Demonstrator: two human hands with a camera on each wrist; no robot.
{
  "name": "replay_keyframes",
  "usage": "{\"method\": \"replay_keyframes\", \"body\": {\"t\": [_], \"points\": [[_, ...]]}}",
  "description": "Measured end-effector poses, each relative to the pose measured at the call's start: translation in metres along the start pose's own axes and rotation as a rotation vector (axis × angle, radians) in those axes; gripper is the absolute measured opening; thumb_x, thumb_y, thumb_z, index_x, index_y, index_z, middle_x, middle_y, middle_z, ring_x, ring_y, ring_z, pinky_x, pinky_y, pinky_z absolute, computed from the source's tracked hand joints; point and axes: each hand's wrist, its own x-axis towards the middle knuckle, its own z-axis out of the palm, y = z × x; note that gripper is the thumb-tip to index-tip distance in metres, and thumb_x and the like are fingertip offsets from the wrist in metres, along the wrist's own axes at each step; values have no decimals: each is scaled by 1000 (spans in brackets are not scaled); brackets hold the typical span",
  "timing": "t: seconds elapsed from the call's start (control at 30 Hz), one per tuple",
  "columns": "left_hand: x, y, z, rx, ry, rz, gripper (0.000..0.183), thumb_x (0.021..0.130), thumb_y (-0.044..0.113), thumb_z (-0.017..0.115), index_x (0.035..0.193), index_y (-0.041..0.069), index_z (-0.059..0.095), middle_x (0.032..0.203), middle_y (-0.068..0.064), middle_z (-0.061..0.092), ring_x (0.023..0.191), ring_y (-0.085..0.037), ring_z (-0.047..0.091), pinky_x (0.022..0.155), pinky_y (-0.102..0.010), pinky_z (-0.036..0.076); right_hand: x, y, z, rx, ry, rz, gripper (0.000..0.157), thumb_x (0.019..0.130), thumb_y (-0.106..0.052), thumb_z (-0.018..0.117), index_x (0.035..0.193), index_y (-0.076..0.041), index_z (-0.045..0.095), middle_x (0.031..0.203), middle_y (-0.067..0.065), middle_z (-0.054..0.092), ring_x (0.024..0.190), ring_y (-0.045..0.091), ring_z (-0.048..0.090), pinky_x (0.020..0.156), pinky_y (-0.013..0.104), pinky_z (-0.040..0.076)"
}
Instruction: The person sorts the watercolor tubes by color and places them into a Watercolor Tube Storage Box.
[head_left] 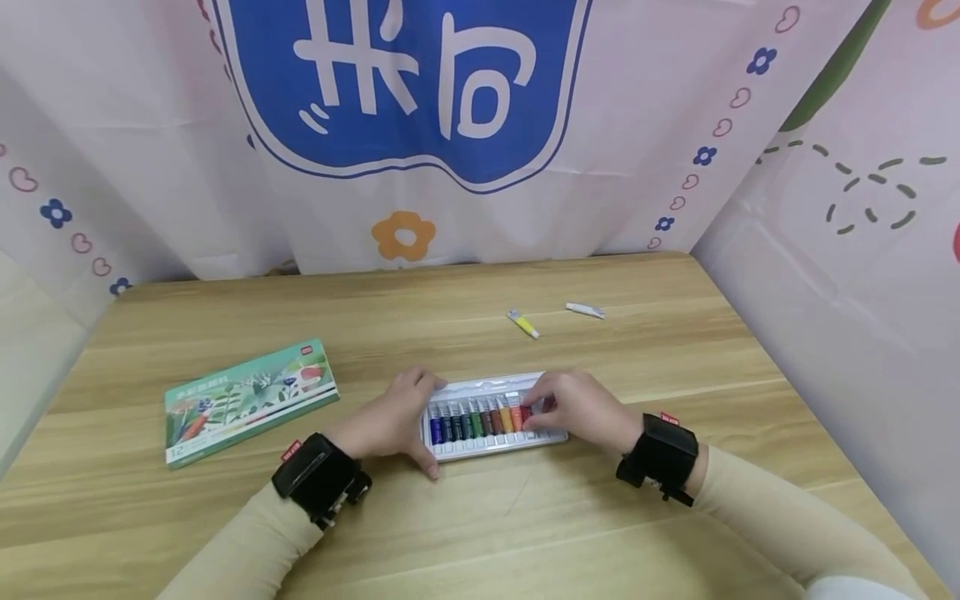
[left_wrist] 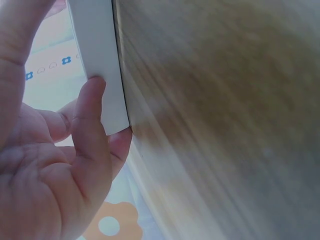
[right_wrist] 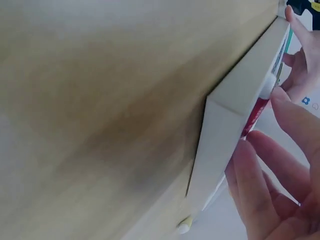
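Near the middle of a wooden table (head_left: 525, 533), a white tray (head_left: 487, 385) lies with its long side running across the person's front. It holds a row of paint tubes (head_left: 480, 421) set side by side, graded from blue at the left end through green and brown to orange and red. The left hand (head_left: 393, 417) grips the tray's left end, thumb at the near corner and fingers at the far one. The right hand (head_left: 581, 408) bends over the opposite end, its thumb and fingers nearly closed about a red tube (right_wrist: 255, 116), the thumb lying by the white cap and a fingertip toward the other end. Whether the red tube rests fully in the tray or is slightly raised cannot be told.

Key relation: the red tube lies directly between the right thumb and fingers, its long axis pointing away from the person, crosswise to the tray's length and roughly parallel to its neighbours. The right hand is the nearer of the two; the left is a tray's length away.

Beyond the tray, toward the right, lie a yellow tube (head_left: 523, 323) and a white tube (head_left: 585, 310), well apart from either hand. A green illustrated box (head_left: 251, 404) lies to the left.
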Motion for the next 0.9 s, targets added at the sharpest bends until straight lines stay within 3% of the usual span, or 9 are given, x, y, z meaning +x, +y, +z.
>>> {"method": "replay_keyframes", "body": {"t": [0.1, 0.43, 0.9], "points": [[1, -1, -2, 9, 12, 5, 121, 32, 48, 90, 131, -3, 42, 126, -18, 41, 115, -32, 38, 99, -46, 37, 0, -2, -3, -20, -20, -23, 28, 76, -30, 76, 101, -17, 73, 99, -6, 65, 93, 7, 58, 80, 23, 49], [4, -1, -4, 23, 20, 15, 120, 33, 47, 90, 131, -2, 43, 126, -17, 41, 115, -32, 37, 100, -46, 37, 7, -4, -5, -33, -46, -75, 27, 73, -24, 79, 96, -11, 74, 87, -4, 60, 74, 10, 55, 63, 19, 47], [0, 1, 1, 6, 5, -21, 119, 33, 50, 89, 131, 1, 43, 125, -15, 41, 115, -29, 39, 98, -44, 40, 13, -1, -10, -36, -148, -80, 19, 79, -16, 75, 97, -12, 74, 85, -5, 60, 73, 9, 53, 64, 21, 47]]}}
